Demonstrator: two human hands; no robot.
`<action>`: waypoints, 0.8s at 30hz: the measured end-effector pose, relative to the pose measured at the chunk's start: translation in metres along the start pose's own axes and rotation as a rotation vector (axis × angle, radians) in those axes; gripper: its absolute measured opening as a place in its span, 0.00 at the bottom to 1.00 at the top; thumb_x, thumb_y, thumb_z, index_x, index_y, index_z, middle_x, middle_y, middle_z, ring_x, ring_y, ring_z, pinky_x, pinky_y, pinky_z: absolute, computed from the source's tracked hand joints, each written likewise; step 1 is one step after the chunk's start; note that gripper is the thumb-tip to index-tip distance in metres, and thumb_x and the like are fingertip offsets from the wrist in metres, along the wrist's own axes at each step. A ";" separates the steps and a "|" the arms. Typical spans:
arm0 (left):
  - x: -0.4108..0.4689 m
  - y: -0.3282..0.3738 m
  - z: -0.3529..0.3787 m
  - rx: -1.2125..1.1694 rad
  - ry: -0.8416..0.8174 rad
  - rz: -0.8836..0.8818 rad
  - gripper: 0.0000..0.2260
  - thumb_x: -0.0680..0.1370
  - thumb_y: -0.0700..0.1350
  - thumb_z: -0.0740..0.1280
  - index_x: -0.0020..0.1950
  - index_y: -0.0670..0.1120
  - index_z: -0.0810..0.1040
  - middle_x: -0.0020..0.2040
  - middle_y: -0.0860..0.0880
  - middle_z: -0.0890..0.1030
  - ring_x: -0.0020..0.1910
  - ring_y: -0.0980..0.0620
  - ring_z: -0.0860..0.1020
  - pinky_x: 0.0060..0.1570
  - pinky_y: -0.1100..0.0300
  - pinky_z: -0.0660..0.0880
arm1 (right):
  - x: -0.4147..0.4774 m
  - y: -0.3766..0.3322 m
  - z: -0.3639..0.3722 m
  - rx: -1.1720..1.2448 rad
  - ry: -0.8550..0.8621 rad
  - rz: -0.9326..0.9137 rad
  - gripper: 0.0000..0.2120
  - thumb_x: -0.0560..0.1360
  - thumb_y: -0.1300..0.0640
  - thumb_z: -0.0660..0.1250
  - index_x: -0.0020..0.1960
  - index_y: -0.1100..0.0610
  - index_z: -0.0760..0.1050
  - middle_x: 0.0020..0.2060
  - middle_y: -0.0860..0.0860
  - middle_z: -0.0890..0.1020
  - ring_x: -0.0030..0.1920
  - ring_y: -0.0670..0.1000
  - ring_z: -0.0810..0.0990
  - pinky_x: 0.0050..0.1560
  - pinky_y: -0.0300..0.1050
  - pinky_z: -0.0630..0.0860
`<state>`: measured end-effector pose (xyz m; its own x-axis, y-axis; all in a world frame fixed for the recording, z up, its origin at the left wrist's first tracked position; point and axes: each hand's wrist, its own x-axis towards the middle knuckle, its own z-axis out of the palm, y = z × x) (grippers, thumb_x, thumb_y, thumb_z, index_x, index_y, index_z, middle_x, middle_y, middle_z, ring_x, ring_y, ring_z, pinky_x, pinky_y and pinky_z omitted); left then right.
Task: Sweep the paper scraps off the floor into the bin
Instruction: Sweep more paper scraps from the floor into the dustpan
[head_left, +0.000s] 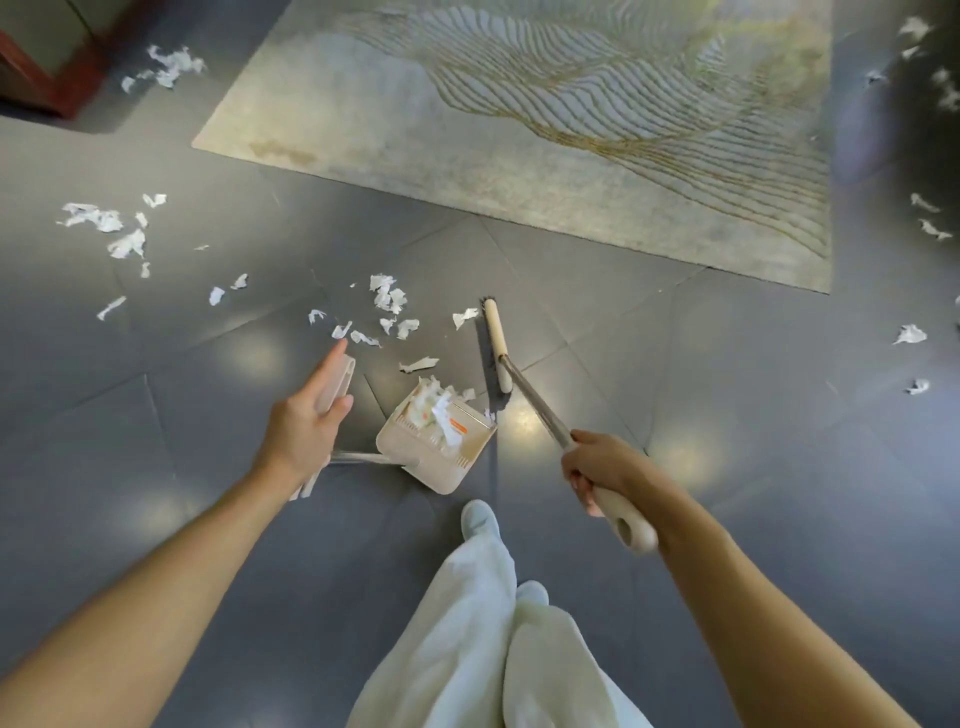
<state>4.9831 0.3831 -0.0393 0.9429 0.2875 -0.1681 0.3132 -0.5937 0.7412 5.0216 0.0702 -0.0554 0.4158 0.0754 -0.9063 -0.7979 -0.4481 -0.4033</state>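
Head view: a person stands on a grey tiled floor (208, 519), a tool in each hand.
Left hand (306, 421): grips the upright dustpan handle (340, 376); fingers (332, 358) closed on the grip, forefinger laid straight along it.
Right hand (597, 467): fingers (576, 480) wrapped round the broom shaft (535, 405), just above its cream end grip.
Dustpan (441, 462): on the floor between the hands, mouth facing away from the person, a load of scraps (434, 410) already at its lip.
Broom head (494, 343): on the floor just beside the pan's right edge, running away from the person.
Paper scraps (389, 301): nearest cluster lies just beyond the pan mouth; more lie to the left (104, 223), at the far left by the wooden furniture (169, 65), and along the right edge (909, 335). The rug (415, 130) shows no scraps on it.
Bin: not in view.
Step in hand (judgement): collecting; one batch is in the pan and most of the scraps are not yet swept.
Next move (judgement): carry the broom head beyond the nearest cluster and draw it toward the pan mouth, holding the pan lip flat to the floor. Keep the pan level so the load does not spill.
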 end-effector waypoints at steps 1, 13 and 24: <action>-0.002 -0.001 -0.003 -0.030 -0.004 0.007 0.27 0.79 0.35 0.63 0.74 0.54 0.63 0.66 0.61 0.65 0.62 0.69 0.66 0.57 0.82 0.57 | -0.001 0.002 0.000 0.000 0.018 -0.002 0.11 0.70 0.69 0.57 0.46 0.56 0.70 0.21 0.53 0.68 0.21 0.49 0.66 0.25 0.38 0.67; 0.038 -0.047 -0.070 -0.073 -0.085 0.126 0.28 0.79 0.35 0.63 0.75 0.53 0.62 0.66 0.66 0.64 0.64 0.70 0.65 0.58 0.83 0.58 | 0.011 0.014 0.089 0.135 0.182 0.028 0.12 0.72 0.69 0.57 0.52 0.58 0.70 0.20 0.53 0.71 0.20 0.49 0.68 0.26 0.39 0.69; 0.113 -0.131 -0.204 -0.017 -0.300 0.272 0.28 0.78 0.34 0.63 0.75 0.54 0.60 0.64 0.70 0.62 0.57 0.84 0.61 0.55 0.84 0.57 | 0.029 -0.074 0.315 0.358 0.063 0.083 0.17 0.73 0.69 0.58 0.59 0.56 0.69 0.30 0.55 0.74 0.24 0.48 0.70 0.26 0.39 0.71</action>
<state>5.0258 0.6468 -0.0227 0.9831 -0.1118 -0.1451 0.0486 -0.6044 0.7952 4.9552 0.3856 -0.0918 0.3599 -0.0079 -0.9330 -0.9277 -0.1093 -0.3569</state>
